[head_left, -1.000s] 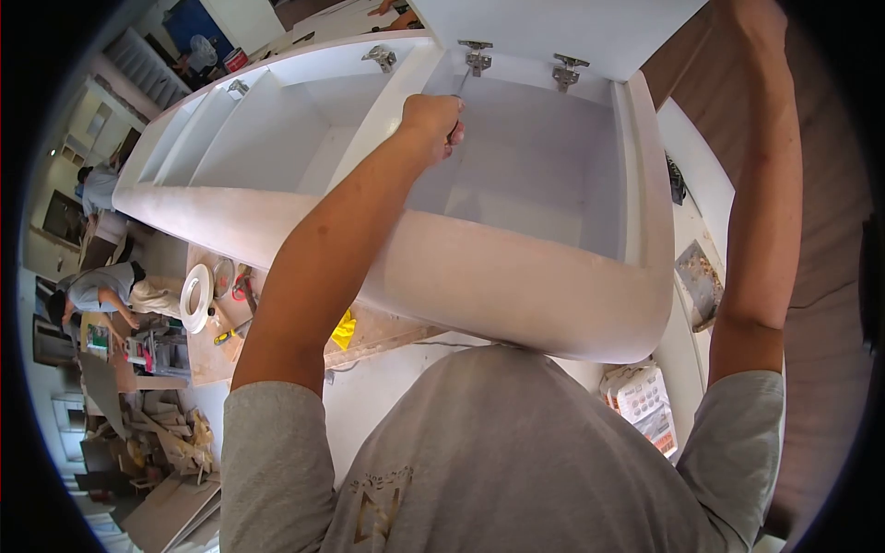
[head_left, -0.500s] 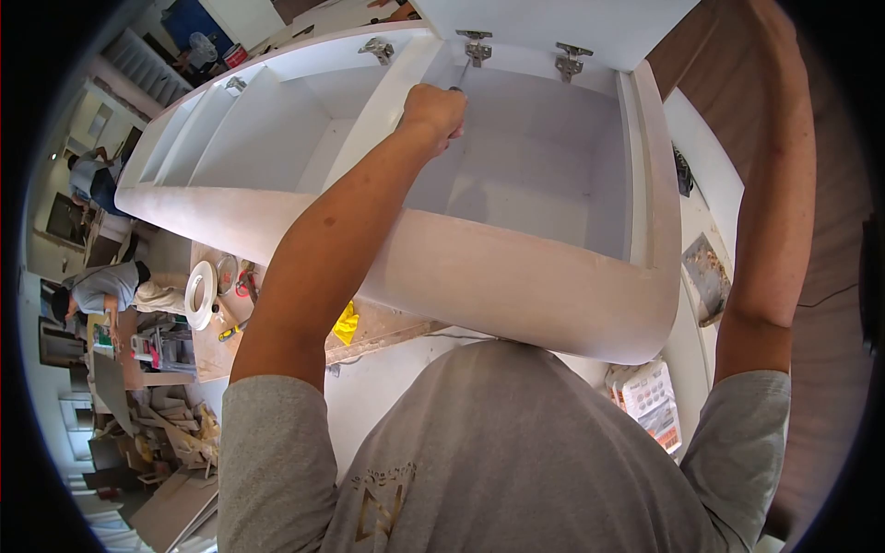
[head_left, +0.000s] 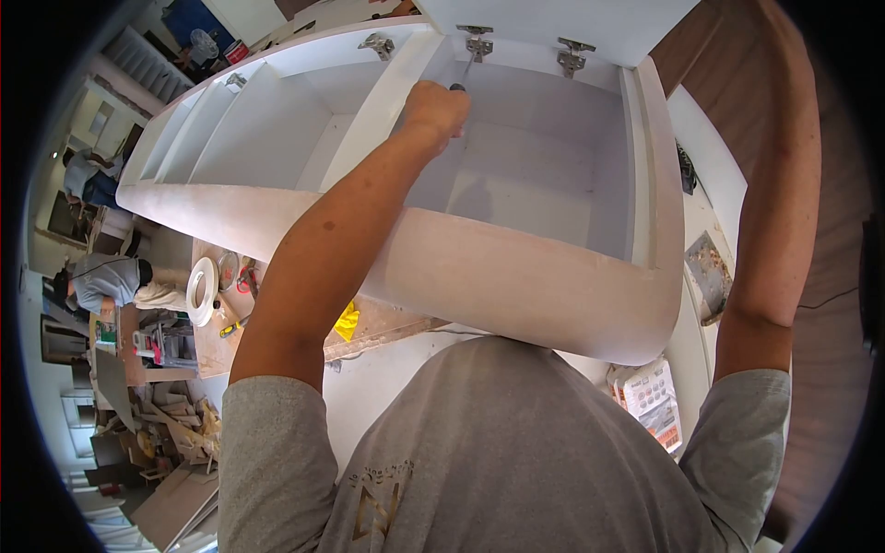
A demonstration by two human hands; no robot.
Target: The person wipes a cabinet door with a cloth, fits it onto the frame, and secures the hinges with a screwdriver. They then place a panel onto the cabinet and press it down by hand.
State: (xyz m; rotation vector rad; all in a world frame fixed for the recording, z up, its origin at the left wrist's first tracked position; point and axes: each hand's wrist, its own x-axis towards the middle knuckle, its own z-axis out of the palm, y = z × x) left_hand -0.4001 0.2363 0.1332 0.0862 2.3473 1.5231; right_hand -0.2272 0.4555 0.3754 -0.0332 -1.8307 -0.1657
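- Your left hand (head_left: 437, 111) grips a screwdriver (head_left: 458, 88) pointed at the hinge (head_left: 476, 44) on the cabinet (head_left: 525, 281) before you.
- Your right hand is out of view; its grip can't be told.
- The screwdriver seems light, stiff; hold its handle.

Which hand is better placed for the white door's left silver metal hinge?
Probably the left hand: it grips the dark-handled screwdriver, whose shaft points at that hinge. The right hand is out of view.
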